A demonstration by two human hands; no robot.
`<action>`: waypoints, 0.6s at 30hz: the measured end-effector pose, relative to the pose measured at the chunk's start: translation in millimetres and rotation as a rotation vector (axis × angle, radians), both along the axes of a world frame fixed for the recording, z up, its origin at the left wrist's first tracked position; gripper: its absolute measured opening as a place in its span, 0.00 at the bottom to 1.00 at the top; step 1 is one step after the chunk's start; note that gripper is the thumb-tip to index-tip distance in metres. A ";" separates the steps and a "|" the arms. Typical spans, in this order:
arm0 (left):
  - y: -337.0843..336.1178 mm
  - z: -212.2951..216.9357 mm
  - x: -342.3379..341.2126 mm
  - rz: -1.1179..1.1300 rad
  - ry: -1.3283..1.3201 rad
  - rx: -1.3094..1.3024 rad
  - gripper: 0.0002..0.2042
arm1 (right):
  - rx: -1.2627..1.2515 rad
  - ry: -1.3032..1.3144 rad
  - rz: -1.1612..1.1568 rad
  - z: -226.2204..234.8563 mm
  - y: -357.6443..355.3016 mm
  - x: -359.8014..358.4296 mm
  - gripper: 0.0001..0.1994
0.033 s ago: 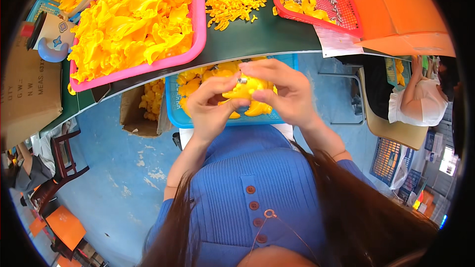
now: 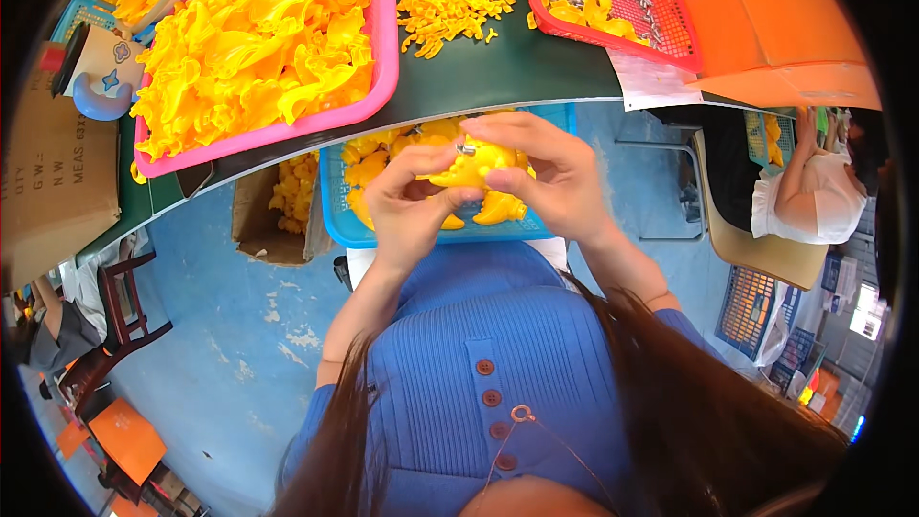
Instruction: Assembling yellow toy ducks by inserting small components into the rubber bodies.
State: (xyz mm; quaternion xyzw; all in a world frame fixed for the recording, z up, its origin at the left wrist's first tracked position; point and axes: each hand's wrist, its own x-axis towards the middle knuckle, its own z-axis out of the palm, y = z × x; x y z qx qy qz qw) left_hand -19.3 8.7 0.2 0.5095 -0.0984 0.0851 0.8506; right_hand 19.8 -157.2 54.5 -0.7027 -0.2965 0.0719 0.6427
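Observation:
Between my two hands is a yellow moulded plastic part (image 2: 469, 169) with a small silver metal cylinder (image 2: 466, 148) at its upper side. My left hand (image 2: 410, 199) grips the part's left side, thumb below and fingers above. From the right, my right hand (image 2: 550, 172) has its fingers over the top and its thumb on the front. The fingers hide much of the part's outline. Right below the hands, a blue basket (image 2: 337, 214) holds several more yellow pieces (image 2: 500, 209).
On the green table (image 2: 450, 77) stand a pink tray (image 2: 388, 48) heaped with yellow parts and a red basket (image 2: 675, 50) with metal cylinders. Small yellow pieces (image 2: 445, 14) lie between them. A cardboard box (image 2: 257, 241) is on the floor. Another person (image 2: 809, 196) sits at the right.
The yellow part has turned slightly between my fingers, and my right thumb has shifted a little on it. The rest looks the same.

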 end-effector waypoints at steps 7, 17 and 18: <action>-1.5 -23.6 5.0 -0.048 -0.030 -0.323 0.21 | -0.048 0.073 -0.081 -4.2 -0.7 -8.1 0.28; 11.5 -6.3 3.4 -0.037 -0.098 0.064 0.29 | 0.012 -0.023 -0.078 0.0 -1.1 -13.4 0.26; 10.9 -6.1 2.4 -0.013 -0.084 0.069 0.28 | -0.034 -0.084 -0.082 -0.3 -3.1 -14.3 0.25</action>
